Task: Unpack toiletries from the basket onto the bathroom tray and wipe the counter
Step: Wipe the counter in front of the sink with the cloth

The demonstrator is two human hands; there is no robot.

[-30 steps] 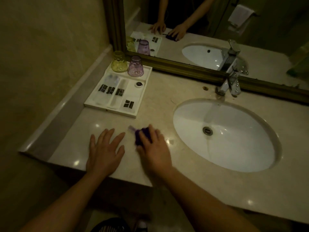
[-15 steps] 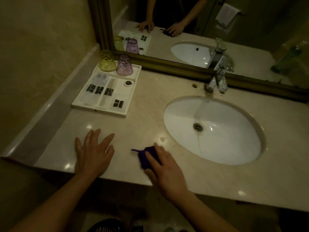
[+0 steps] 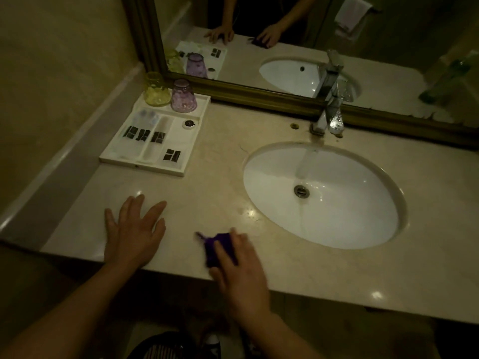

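Observation:
My right hand (image 3: 241,270) presses a small purple cloth (image 3: 217,244) flat on the beige counter (image 3: 215,164), close to its front edge and left of the sink. My left hand (image 3: 134,231) lies flat on the counter with fingers spread, holding nothing. A white tray (image 3: 145,168) sits at the back left. It holds several white toiletry packets with black labels (image 3: 145,134), a small round tin (image 3: 188,124), a yellow glass (image 3: 155,90) and a purple upside-down glass (image 3: 182,97). The basket is out of view.
A white oval sink (image 3: 321,195) fills the counter's right half, with a chrome tap (image 3: 330,110) behind it. A framed mirror (image 3: 259,95) runs along the back. The wall rises on the left, with a raised ledge (image 3: 51,172) along it.
My right hand has slid the purple cloth toward the counter's front edge and a little to the right. My left hand has stayed flat in place.

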